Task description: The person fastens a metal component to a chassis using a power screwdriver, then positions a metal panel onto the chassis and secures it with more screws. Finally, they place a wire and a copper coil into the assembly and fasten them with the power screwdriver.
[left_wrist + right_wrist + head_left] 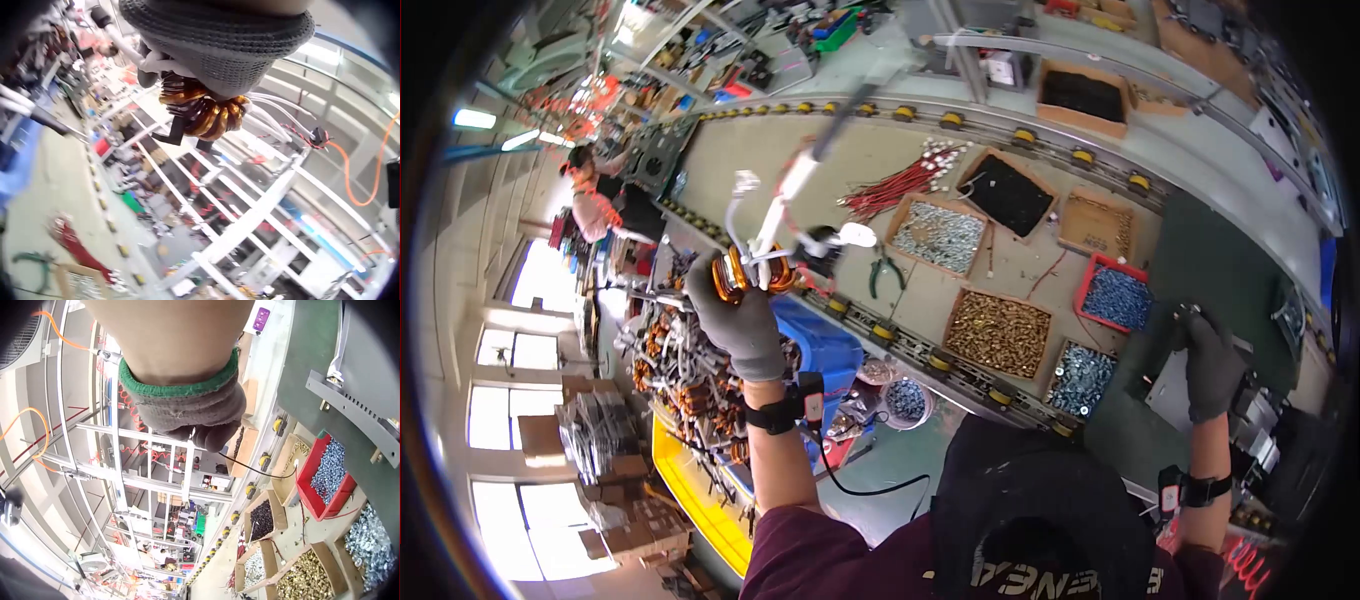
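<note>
My gloved left hand (742, 328) holds up a toroidal coil (215, 119) wound in copper wire. White-sleeved leads (772, 222) with dark ends stick out from the coil, blurred in the head view. The coil is up off the bench, beyond the near rail; the glove hides part of its ring. At the right, my gloved right hand (1212, 365) is raised over the dark green mat, its fingers curled. A thin dark wire (262, 472) runs out from those fingers, and a small shiny bit shows at the knuckles in the right wrist view.
Boxes of brass fittings (998, 332) and silver hardware (940, 236) stand on the bench by a red tray (1090, 308) of bluish screws. Green-handled pliers (887, 276) and red wires (895, 190) lie nearby. A blue bin (825, 345) stands below left. Another person (605, 205) is farther off.
</note>
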Motion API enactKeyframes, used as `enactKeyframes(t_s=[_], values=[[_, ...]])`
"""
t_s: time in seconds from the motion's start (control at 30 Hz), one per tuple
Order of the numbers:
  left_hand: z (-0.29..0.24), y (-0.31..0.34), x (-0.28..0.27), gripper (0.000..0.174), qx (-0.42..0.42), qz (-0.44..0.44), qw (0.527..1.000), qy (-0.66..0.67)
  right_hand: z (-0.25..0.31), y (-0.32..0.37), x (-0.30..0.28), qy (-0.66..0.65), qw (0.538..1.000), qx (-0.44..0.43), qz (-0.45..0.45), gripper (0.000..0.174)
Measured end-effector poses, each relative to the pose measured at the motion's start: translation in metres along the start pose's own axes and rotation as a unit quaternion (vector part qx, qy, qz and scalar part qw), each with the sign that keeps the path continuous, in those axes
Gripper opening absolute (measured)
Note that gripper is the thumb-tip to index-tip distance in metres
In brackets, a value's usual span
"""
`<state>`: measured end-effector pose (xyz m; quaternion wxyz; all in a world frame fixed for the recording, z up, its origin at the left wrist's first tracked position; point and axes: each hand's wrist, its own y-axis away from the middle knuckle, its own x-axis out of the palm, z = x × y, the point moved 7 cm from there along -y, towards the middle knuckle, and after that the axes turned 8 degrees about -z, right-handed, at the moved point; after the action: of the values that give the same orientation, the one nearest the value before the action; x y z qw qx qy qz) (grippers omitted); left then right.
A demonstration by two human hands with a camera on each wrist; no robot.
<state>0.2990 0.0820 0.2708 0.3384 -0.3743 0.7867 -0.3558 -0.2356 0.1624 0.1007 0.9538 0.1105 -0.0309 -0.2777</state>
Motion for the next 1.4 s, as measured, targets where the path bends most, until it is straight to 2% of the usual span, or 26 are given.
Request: enactKeyframes(t_s=[0.1, 0.2, 0.23, 0.3, 0.33, 0.4, 0.47, 0.53, 0.67, 0.73, 0.77, 0.83, 0.87, 0.93, 0.97, 1.03, 1.07, 1.1, 1.13, 1.17, 1.23, 1.3, 1.33, 1.4], values=[[-0.09, 0.015, 0.084, 0.047, 0.206, 0.166, 0.964, -0.025, 0.004, 0.005, -0.004, -0.048, 0.999, -0.006, 0.013, 0.032], [-0.153, 0.081, 0.153, 0.049, 0.317, 0.309, 0.895, 0.058, 0.001, 0.007, -0.023, -0.122, 0.992, -0.001, 0.015, 0.032], [-0.168, 0.101, 0.169, 0.05, 0.33, 0.355, 0.87, 0.094, 0.002, 0.011, -0.034, -0.124, 0.992, 0.0, -0.019, 0.032], [-0.185, 0.134, 0.193, 0.049, 0.334, 0.4, 0.845, 0.125, 0.003, 0.018, -0.04, -0.103, 0.995, -0.012, -0.002, 0.032], [-0.191, 0.146, 0.201, 0.049, 0.329, 0.418, 0.835, 0.14, 0.003, 0.022, -0.048, -0.104, 0.994, -0.007, -0.025, 0.032], [-0.196, 0.16, 0.212, 0.046, 0.308, 0.451, 0.827, 0.13, 0.002, 0.031, -0.052, -0.002, 1.0, -0.005, 0.013, 0.032], [-0.197, 0.167, 0.222, 0.047, 0.292, 0.442, 0.837, 0.136, -0.009, 0.038, -0.062, -0.047, 0.999, -0.009, 0.025, 0.032], [-0.198, 0.168, 0.224, 0.049, 0.305, 0.419, 0.845, 0.133, -0.005, 0.042, -0.062, 0.03, 0.997, -0.003, 0.071, 0.031], [-0.2, 0.174, 0.222, 0.049, 0.293, 0.402, 0.86, 0.115, -0.018, 0.047, -0.066, -0.013, 0.997, -0.024, 0.068, 0.031], [-0.208, 0.18, 0.221, 0.048, 0.286, 0.392, 0.868, 0.107, -0.025, 0.049, -0.075, -0.004, 0.999, 0.007, 0.041, 0.03], [-0.213, 0.182, 0.222, 0.047, 0.256, 0.39, 0.878, 0.105, -0.03, 0.049, -0.079, -0.008, 0.999, 0.009, 0.036, 0.03], [-0.227, 0.193, 0.228, 0.046, 0.211, 0.393, 0.89, 0.092, -0.035, 0.047, -0.095, 0.11, 0.99, -0.085, -0.035, 0.031], [-0.236, 0.2, 0.233, 0.045, 0.21, 0.388, 0.893, 0.092, -0.042, 0.049, -0.099, 0.107, 0.99, -0.08, -0.04, 0.031], [-0.259, 0.216, 0.247, 0.043, 0.232, 0.377, 0.89, 0.105, -0.061, 0.051, -0.112, -0.009, 0.998, -0.018, -0.067, 0.032], [-0.274, 0.225, 0.254, 0.043, 0.269, 0.362, 0.885, 0.116, -0.071, 0.05, -0.119, -0.013, 0.997, -0.014, -0.073, 0.032], [-0.303, 0.252, 0.269, 0.041, 0.344, 0.359, 0.852, 0.164, -0.095, 0.05, -0.127, 0.167, 0.985, -0.027, -0.043, 0.034], [-0.318, 0.266, 0.276, 0.042, 0.38, 0.362, 0.831, 0.183, -0.107, 0.048, -0.13, 0.162, 0.985, -0.024, -0.047, 0.034], [-0.33, 0.277, 0.285, 0.042, 0.385, 0.366, 0.827, 0.185, -0.127, 0.047, -0.131, 0.233, 0.971, 0.031, -0.041, 0.034], [-0.348, 0.291, 0.287, 0.035, 0.446, 0.35, 0.795, 0.217, -0.147, 0.047, -0.134, 0.302, 0.949, 0.084, -0.034, 0.034], [-0.363, 0.302, 0.289, 0.028, 0.503, 0.332, 0.758, 0.248, -0.164, 0.045, -0.132, 0.297, 0.95, 0.087, -0.039, 0.034], [-0.383, 0.311, 0.297, 0.026, 0.533, 0.329, 0.731, 0.27, -0.186, 0.044, -0.125, 0.071, 0.991, 0.102, -0.057, 0.033], [-0.4, 0.318, 0.3, 0.021, 0.572, 0.326, 0.693, 0.294, -0.188, 0.042, -0.126, 0.1, 0.989, 0.086, -0.069, 0.033], [-0.404, 0.318, 0.303, 0.021, 0.573, 0.329, 0.69, 0.295, -0.185, 0.04, -0.127, 0.133, 0.986, 0.067, -0.078, 0.032], [-0.41, 0.323, 0.3, 0.02, 0.602, 0.324, 0.654, 0.323, -0.194, 0.039, -0.126, 0.099, 0.991, 0.047, -0.076, 0.031]])
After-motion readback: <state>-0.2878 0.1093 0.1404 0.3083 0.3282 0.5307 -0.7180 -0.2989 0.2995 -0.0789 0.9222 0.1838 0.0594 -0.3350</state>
